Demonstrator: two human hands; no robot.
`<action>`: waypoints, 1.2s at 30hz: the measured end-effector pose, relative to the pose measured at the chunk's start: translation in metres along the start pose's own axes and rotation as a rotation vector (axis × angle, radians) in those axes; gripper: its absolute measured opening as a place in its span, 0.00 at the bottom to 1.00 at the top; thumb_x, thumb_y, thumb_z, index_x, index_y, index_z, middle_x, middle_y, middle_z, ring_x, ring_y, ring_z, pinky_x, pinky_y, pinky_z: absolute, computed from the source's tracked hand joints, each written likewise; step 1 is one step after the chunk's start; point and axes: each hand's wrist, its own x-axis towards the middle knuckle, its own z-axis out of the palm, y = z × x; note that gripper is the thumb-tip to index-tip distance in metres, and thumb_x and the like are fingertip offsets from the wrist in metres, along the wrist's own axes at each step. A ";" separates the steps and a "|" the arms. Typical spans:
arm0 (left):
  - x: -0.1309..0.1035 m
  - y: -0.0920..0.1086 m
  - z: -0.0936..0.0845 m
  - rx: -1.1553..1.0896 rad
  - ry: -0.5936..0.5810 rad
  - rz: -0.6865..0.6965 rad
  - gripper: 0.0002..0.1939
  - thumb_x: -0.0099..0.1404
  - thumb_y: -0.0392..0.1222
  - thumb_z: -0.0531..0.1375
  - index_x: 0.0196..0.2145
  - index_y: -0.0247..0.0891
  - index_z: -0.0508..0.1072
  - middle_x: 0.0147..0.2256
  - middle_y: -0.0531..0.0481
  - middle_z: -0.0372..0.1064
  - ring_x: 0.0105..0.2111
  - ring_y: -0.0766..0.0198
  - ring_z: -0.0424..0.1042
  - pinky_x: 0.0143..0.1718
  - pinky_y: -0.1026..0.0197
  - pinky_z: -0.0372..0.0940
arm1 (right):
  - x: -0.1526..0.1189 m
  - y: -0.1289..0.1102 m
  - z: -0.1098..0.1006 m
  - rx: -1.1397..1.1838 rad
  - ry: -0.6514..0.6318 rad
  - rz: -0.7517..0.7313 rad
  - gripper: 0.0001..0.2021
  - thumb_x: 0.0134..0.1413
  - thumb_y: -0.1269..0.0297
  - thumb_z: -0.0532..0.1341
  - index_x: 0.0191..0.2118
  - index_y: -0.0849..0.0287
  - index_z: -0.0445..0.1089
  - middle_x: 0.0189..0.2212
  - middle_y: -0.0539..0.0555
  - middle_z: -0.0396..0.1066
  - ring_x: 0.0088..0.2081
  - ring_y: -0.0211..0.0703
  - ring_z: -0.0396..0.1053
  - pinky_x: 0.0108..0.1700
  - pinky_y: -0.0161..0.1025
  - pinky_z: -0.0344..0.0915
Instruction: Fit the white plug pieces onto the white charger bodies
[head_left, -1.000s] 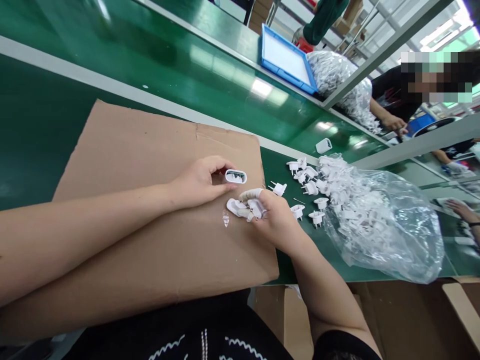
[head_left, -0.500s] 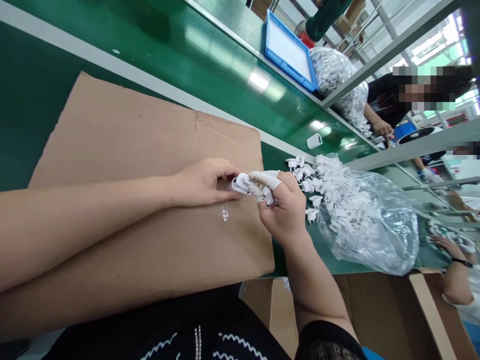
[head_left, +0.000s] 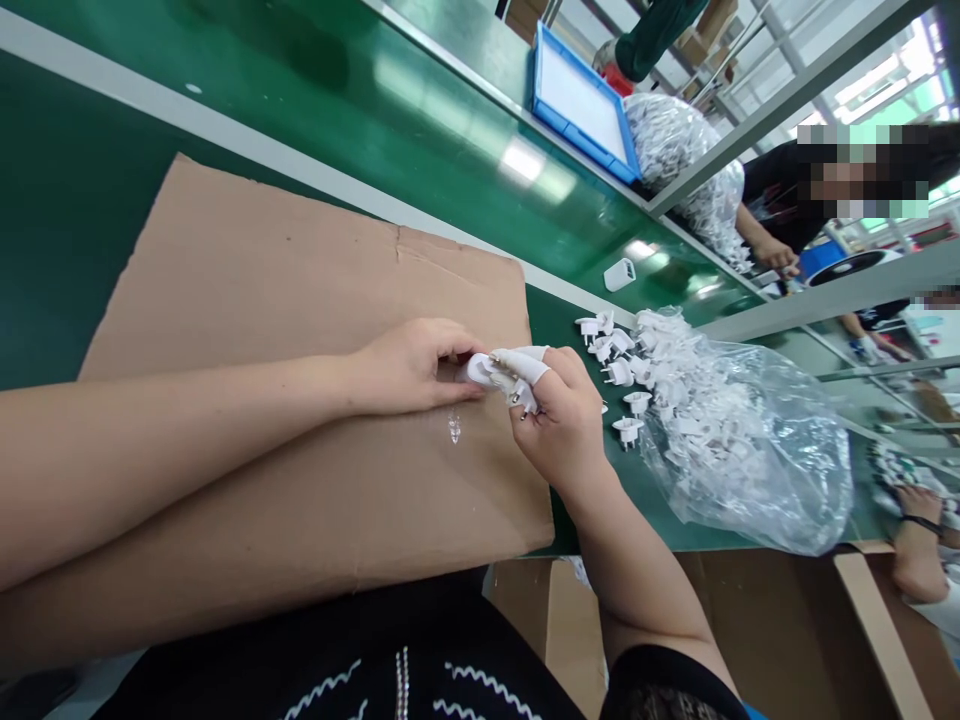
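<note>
Over the cardboard sheet (head_left: 300, 290), my left hand (head_left: 412, 365) is closed around a white charger housing (head_left: 475, 372), most of it hidden by the fingers. My right hand (head_left: 562, 410), with white covers on some fingertips, pinches a white plug piece (head_left: 523, 398) whose metal pins show. The two white parts touch or nearly touch; the fingers hide the exact contact. A small clear plastic piece (head_left: 454, 430) lies on the cardboard below my left fingers. Just right of my right hand, several loose white plug pieces (head_left: 619, 372) lie on the green table.
A clear bag (head_left: 795, 470) of white plug pieces spills open at right. One white housing (head_left: 619, 275) lies on the green belt (head_left: 450, 150). Across it are a blue tray (head_left: 585, 110), another full bag (head_left: 682, 150) and a co-worker's hand (head_left: 776, 255). Cardboard boxes (head_left: 780, 620) stand below the table edge.
My right hand has shifted slightly left, closer to my left hand, and the housing's open end is now covered. The housing on the belt has slid left.
</note>
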 end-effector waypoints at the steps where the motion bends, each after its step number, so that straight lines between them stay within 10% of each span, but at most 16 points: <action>1: -0.001 0.000 0.001 0.019 0.011 0.025 0.18 0.63 0.50 0.64 0.49 0.43 0.75 0.39 0.49 0.76 0.39 0.58 0.73 0.42 0.58 0.64 | 0.000 -0.001 0.000 -0.021 0.011 -0.011 0.20 0.53 0.78 0.54 0.50 0.57 0.72 0.38 0.59 0.71 0.39 0.51 0.63 0.40 0.46 0.65; 13: -0.007 0.009 0.008 0.558 0.052 0.211 0.19 0.72 0.52 0.54 0.46 0.34 0.75 0.37 0.42 0.75 0.37 0.55 0.73 0.39 0.56 0.64 | -0.004 0.011 0.012 0.376 0.137 0.071 0.19 0.51 0.76 0.58 0.46 0.54 0.76 0.36 0.54 0.74 0.40 0.45 0.70 0.42 0.41 0.67; 17: 0.009 0.013 -0.004 0.362 0.006 0.032 0.16 0.68 0.53 0.58 0.34 0.38 0.75 0.31 0.48 0.73 0.31 0.61 0.71 0.32 0.61 0.61 | -0.001 0.020 0.015 0.859 0.190 0.408 0.14 0.57 0.62 0.63 0.49 0.51 0.76 0.38 0.51 0.75 0.35 0.39 0.70 0.41 0.39 0.67; 24: 0.090 -0.034 -0.055 0.433 0.398 -0.369 0.18 0.61 0.53 0.62 0.42 0.38 0.78 0.37 0.46 0.76 0.35 0.56 0.72 0.32 0.60 0.60 | 0.007 0.025 -0.003 1.572 -0.128 0.841 0.23 0.41 0.59 0.72 0.47 0.55 0.73 0.26 0.45 0.66 0.26 0.35 0.67 0.27 0.33 0.64; 32: 0.130 -0.076 -0.090 0.584 0.414 -0.585 0.22 0.54 0.49 0.65 0.46 0.38 0.75 0.45 0.39 0.74 0.47 0.41 0.71 0.45 0.49 0.65 | -0.001 0.022 0.007 1.089 -0.210 0.521 0.12 0.45 0.62 0.72 0.37 0.57 0.77 0.34 0.52 0.69 0.33 0.38 0.67 0.32 0.36 0.64; 36: 0.131 -0.066 -0.078 0.756 0.758 -0.444 0.35 0.53 0.46 0.64 0.59 0.36 0.65 0.60 0.33 0.59 0.59 0.35 0.59 0.58 0.38 0.58 | -0.007 0.019 0.006 0.506 -0.123 0.233 0.13 0.52 0.76 0.63 0.40 0.53 0.80 0.38 0.53 0.65 0.39 0.40 0.66 0.40 0.38 0.64</action>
